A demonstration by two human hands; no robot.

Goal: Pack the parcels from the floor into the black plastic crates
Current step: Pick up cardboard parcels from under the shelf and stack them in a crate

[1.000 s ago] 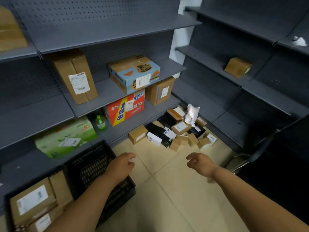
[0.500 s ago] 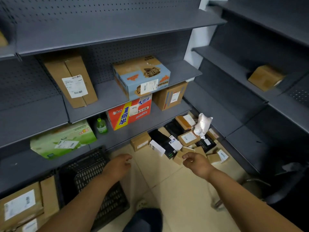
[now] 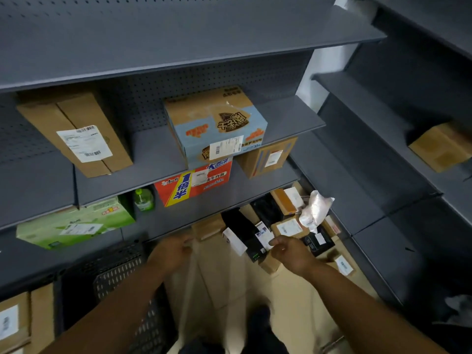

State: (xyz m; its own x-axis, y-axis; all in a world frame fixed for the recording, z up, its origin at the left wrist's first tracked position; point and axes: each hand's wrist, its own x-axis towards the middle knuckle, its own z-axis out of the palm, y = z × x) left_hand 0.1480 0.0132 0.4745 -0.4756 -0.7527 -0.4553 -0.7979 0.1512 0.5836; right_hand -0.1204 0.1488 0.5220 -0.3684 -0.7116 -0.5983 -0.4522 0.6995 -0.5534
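Your left hand [image 3: 170, 252] hangs over the floor at the right rim of the black plastic crate [image 3: 112, 290], fingers loosely curled and holding nothing; motion blur hides finer detail. Your right hand [image 3: 291, 254] reaches over the near edge of the parcels [image 3: 278, 226], fingers slightly apart and relaxed, gripping nothing. The parcels lie heaped on the floor [image 3: 224, 284] in the corner under the lowest shelf [image 3: 204, 210], with a white bag [image 3: 315, 210] on top. That shelf carries a red carton [image 3: 194, 183] and a green bottle [image 3: 143, 199]. Above stands a blue carton [image 3: 217, 129].
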